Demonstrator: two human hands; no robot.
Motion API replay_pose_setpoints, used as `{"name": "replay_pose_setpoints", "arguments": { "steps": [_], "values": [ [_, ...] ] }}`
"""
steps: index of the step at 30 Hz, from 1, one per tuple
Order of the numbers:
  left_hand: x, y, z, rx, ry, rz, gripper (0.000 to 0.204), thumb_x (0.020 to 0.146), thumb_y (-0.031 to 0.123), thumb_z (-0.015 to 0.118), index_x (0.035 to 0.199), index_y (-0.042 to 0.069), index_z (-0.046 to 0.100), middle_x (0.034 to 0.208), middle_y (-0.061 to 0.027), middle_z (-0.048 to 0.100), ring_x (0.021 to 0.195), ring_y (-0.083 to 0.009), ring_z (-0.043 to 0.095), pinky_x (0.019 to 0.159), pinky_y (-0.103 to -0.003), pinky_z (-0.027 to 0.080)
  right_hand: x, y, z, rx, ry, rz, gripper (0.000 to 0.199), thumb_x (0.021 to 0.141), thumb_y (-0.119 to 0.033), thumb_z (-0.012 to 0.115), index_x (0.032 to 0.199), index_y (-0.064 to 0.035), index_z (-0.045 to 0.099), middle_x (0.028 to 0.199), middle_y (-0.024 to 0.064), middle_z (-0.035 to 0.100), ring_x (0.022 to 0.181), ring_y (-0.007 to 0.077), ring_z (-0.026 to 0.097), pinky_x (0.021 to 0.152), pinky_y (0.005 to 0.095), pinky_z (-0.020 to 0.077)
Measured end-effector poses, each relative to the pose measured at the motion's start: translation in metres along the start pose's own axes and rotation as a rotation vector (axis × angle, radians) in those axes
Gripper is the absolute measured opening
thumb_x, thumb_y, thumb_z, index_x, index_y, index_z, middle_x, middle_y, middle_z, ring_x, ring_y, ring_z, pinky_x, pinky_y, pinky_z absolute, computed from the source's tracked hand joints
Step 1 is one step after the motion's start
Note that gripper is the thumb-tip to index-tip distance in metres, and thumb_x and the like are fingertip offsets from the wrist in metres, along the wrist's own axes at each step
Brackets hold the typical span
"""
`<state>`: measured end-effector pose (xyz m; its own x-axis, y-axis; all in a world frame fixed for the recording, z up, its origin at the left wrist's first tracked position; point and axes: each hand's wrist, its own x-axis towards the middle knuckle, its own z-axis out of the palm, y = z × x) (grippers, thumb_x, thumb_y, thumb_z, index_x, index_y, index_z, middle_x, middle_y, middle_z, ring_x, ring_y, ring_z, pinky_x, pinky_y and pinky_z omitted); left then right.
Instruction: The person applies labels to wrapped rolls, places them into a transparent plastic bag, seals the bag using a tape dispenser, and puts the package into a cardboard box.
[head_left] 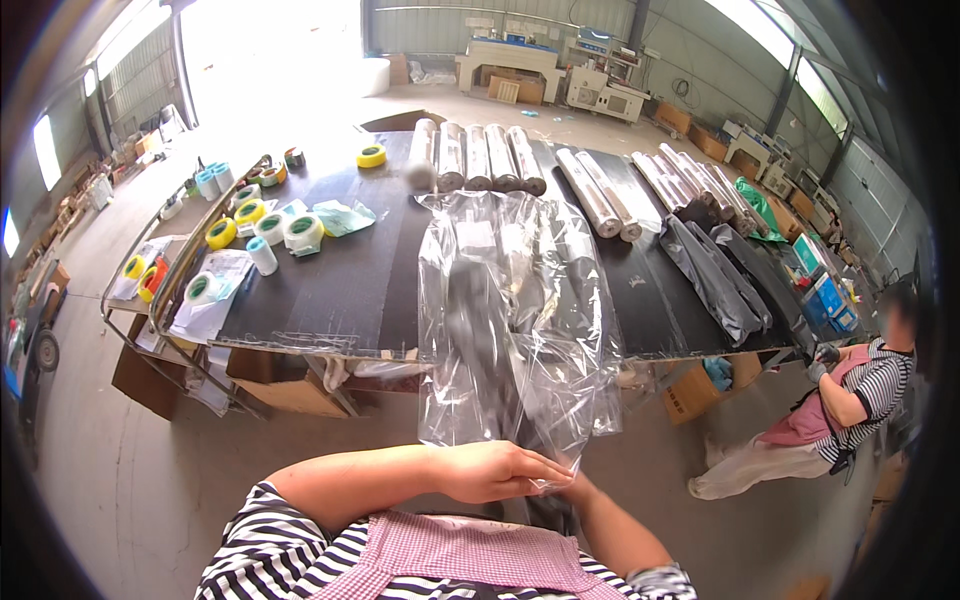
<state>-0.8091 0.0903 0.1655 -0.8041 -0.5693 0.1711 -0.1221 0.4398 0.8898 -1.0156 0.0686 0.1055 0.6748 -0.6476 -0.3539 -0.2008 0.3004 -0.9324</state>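
Your left hand [490,472] lies across the near end of the clear plastic bag [447,380], fingers straight and pressed together, tips against the gathered film. You cannot tell whether they pinch it. Your right hand [572,488] meets the same end, its fingers mostly hidden. The bag runs from the black table [330,300] over its front edge to your waist, likely so that the tabletop supports the far end. Wrapped rolls [476,155] lie side by side beyond, probably to prevent rolling.
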Motion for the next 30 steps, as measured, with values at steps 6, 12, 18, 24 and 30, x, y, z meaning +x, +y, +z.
{"name": "replay_pose_setpoints", "arguments": {
  "steps": [6,12,18,24,30],
  "values": [
    [-0.005,0.038,-0.025,-0.167,-0.006,0.003,0.043,0.100,0.010,0.049,0.143,0.003,0.048,0.144,-0.0197,0.050,0.133,-0.0354,0.048,0.110,-0.041,0.040,0.220,-0.044,-0.013,-0.240,0.272,-0.265,0.070,0.067,-0.018,0.082,0.130,0.0006,0.056,0.124,0.0139,0.061,0.114,0.0267,0.059,0.101,0.0403,0.0452],
    [-0.036,0.004,-0.011,-0.462,0.258,-0.106,0.040,0.100,0.008,0.049,0.140,0.002,0.051,0.146,-0.0171,0.049,0.134,-0.0322,0.049,0.111,-0.040,0.039,0.369,-0.077,0.013,-0.817,0.635,-0.122,0.068,0.072,-0.022,0.081,0.130,0.0008,0.055,0.129,0.0172,0.056,0.119,0.0308,0.055,0.103,0.0423,0.0429],
    [-0.063,-0.021,-0.006,-0.275,0.347,-0.026,0.045,0.095,0.007,0.059,0.140,0.004,0.052,0.148,-0.0155,0.048,0.129,-0.0290,0.054,0.106,-0.037,0.044,0.387,-0.062,0.004,-1.030,0.946,-0.298,0.065,0.076,-0.025,0.079,0.130,0.0009,0.054,0.134,0.0205,0.052,0.123,0.0349,0.052,0.106,0.0444,0.0406],
    [-0.119,-0.027,-0.007,0.542,0.628,0.003,0.100,0.069,0.042,0.088,0.149,0.010,0.038,0.153,-0.0284,0.031,0.137,-0.0442,0.037,0.111,-0.055,0.030,0.221,0.032,-0.017,-1.029,1.010,-0.893,0.071,0.076,-0.023,0.077,0.138,-0.0022,0.049,0.146,0.0255,0.038,0.133,0.0410,0.040,0.110,0.0501,0.0327],
    [-0.164,-0.130,0.078,0.172,1.007,-0.400,0.127,0.074,0.056,0.080,0.158,0.018,-0.008,0.160,-0.0329,-0.003,0.149,-0.0451,0.009,0.114,-0.066,0.012,-0.033,0.160,-0.071,-1.295,0.829,-0.055,0.085,0.070,-0.023,0.077,0.147,-0.0084,0.043,0.155,0.0309,0.025,0.139,0.0480,0.033,0.113,0.0550,0.0301]
  ]
}}
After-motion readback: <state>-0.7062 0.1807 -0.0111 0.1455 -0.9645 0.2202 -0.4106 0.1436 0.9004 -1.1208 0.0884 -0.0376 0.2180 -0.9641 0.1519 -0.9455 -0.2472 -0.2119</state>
